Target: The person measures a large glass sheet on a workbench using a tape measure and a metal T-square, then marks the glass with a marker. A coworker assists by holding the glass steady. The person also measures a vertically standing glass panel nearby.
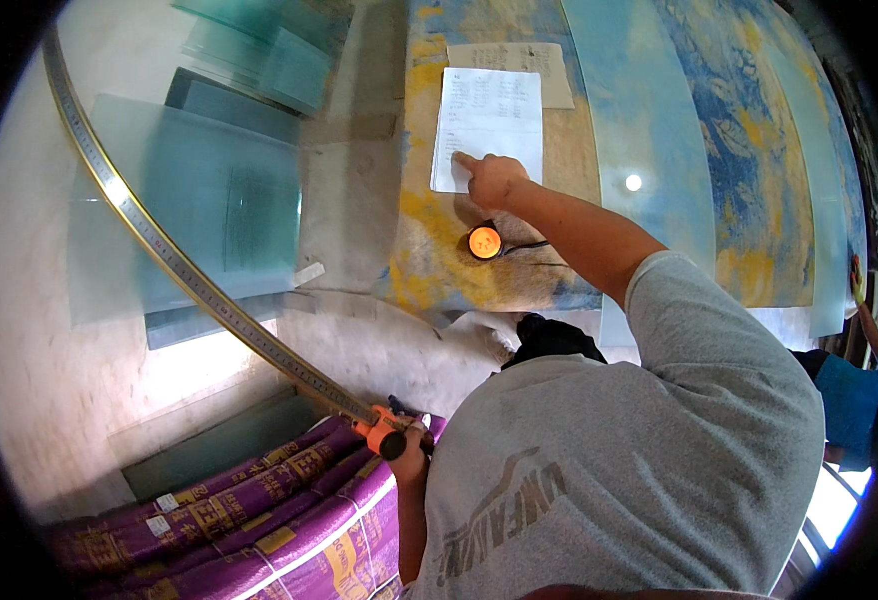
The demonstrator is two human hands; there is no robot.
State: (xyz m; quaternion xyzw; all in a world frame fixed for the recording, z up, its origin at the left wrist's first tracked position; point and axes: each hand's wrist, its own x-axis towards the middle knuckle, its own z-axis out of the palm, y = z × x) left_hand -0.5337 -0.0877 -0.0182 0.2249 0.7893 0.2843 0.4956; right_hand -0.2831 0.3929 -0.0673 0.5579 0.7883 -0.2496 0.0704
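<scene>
At one o'clock, the right hand (497, 183), empty, fingers part-open, points at white paper (494, 120); at six, the left hand (412, 462) grips an orange-ended metal ruler (199, 278).

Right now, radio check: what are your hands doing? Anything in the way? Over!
Left hand: gripping long metal ruler by orange end. Right hand: pointing at white rectangular paper sheet. Round orange object: nearby, not covering it.

Fairly even light reaches me across the room. A round white glare sits on the glass (649, 130), a glint on the ruler (184, 278), and the lower right burns out white. Shadow pools below the right hand (497, 182). Fisheye bows the ruler; the rim falls black.
</scene>
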